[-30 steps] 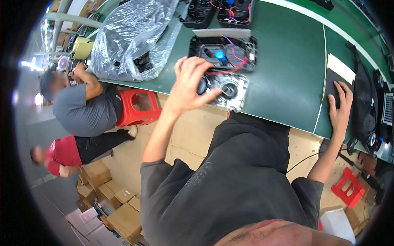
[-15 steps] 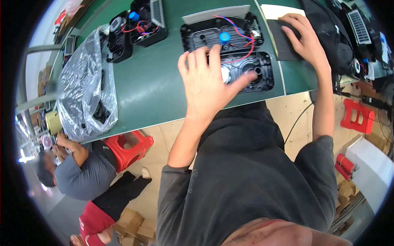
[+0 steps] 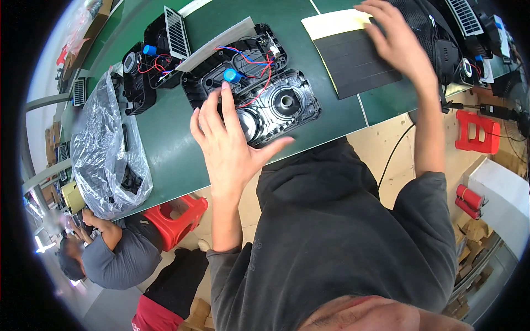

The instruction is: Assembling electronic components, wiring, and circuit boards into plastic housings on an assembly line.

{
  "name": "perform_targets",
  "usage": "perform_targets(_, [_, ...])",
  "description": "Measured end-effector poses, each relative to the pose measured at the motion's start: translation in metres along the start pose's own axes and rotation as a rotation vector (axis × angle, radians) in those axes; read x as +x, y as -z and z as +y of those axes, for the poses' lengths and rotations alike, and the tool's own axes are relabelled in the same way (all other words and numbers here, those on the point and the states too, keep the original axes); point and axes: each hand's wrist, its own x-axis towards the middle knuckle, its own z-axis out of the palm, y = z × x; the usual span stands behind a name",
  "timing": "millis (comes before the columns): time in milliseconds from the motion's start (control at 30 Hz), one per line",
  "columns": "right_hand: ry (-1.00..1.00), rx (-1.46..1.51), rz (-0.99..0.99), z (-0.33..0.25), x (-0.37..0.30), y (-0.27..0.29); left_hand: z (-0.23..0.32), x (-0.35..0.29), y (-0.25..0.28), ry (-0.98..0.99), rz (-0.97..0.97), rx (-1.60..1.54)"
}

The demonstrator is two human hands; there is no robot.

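My left hand [image 3: 227,148] spreads its fingers over the left end of an opened black plastic housing, apparently touching its edge. One half of the housing [image 3: 190,85] holds a blue round part [image 3: 232,75] and red and blue wires. A light flat panel [image 3: 218,44] leans up along its far side. In the nearer half [image 3: 310,100] sit round speaker-like parts, one of them partly behind my fingers. At the right, my right hand [image 3: 400,47] hovers at or rests on the far right corner of a black scored sheet [image 3: 356,63] with yellow backing [image 3: 337,23]; its fingers are apart.
Another opened housing with a solar panel [image 3: 176,33] stands at the far left, beside a clear plastic bag [image 3: 102,154] of black parts. A black mesh bag [image 3: 428,33] lies right of the sheet. Red stools [image 3: 176,220] and another person [image 3: 118,254] are beyond the table's edge.
The opened housing has shifted left and turned askew, my left hand moving with it. The black sheet now shows more fully, farther left. My right hand has moved slightly away toward the far side.
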Motion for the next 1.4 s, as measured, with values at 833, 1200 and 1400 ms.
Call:
perform_targets(833, [-0.054, 0.218, -0.429, 0.067, 0.013, 0.01, 0.16, 0.046, -0.104, -0.321, -0.021, -0.301])
perform_targets(1200, [0.136, 0.524, -0.135, -0.123, 0.068, -0.022, -0.077, 0.125, 0.019, -0.565, 0.343, -0.74])
perform_targets(1400, [-0.04, 0.506, -0.43, -0.156, 0.1, -0.019, -0.097, 0.097, -0.007, -0.384, 0.166, -0.207])
